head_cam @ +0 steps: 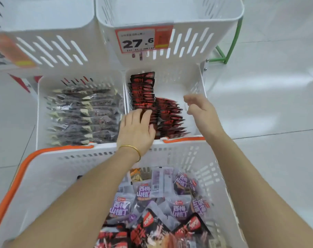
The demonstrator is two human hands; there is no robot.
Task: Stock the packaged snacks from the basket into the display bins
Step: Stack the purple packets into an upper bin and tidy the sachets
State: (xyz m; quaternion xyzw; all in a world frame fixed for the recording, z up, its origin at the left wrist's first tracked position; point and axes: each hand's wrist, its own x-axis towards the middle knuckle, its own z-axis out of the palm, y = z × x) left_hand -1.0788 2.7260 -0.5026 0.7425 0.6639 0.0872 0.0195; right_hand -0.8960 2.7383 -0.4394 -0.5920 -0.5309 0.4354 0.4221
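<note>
A white basket with an orange rim [66, 169] sits below me, holding purple snack packets [145, 192] and black-and-red packets [152, 228]. Beyond it, the lower right display bin [200, 86] holds two rows of black-and-red packets [143, 90] standing on edge. My left hand [136, 129], with a gold bangle on the wrist, presses flat fingers against the near end of the left row. My right hand [198, 108] hovers over the bin's bare right side, fingers loosely curled and holding nothing.
The lower left bin [41, 111] is packed with dark clear-wrapped packets [84, 115]. Above stand two white upper bins; the right one [170, 18] carries an orange price tag [143, 40] reading 27.6. A green frame leg [229, 51] and pale tiled floor lie to the right.
</note>
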